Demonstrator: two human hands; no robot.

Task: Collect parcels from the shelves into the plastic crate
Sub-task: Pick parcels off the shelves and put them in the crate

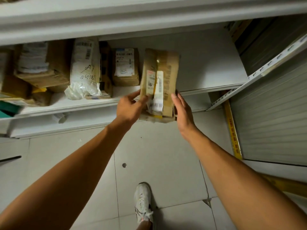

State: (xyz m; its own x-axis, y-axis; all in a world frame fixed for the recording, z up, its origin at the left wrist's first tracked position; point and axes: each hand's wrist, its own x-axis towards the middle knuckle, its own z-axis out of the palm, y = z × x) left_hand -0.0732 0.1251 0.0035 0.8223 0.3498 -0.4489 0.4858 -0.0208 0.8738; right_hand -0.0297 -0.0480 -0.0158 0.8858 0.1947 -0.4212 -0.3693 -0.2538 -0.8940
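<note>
Step in hand looks like pick-up: a taped cardboard parcel (159,83) is coming off the white metal shelf (211,63), its near end already overhanging the shelf's front lip, far end over the shelf board. Left hand (131,107) pinches the parcel's near-left corner, thumb on top near the label, fingers curled onto the edge and face. Right hand (182,112) lies along the near-right edge, fingers fairly straight, thumb tip at the top face; can't tell whether the fingers wrap underneath, so it reads as bracing more than gripping. Parcel sits between the two hands, touching both, tilted slightly with the label side up. Tape and wrapping at the near end look torn and loose, so I'd judge the grip should bear on the box body, not the flaps. Next move calls for lifting it clear of the lip and carrying it to the plastic crate, which isn't in view, so a turn or step is likely needed. More parcels remain on the shelf to the left: a small labelled box (126,67) just beside, and a white poly bag (84,68) with handwritten numbers. Task is far from done, by the look of it.
</note>
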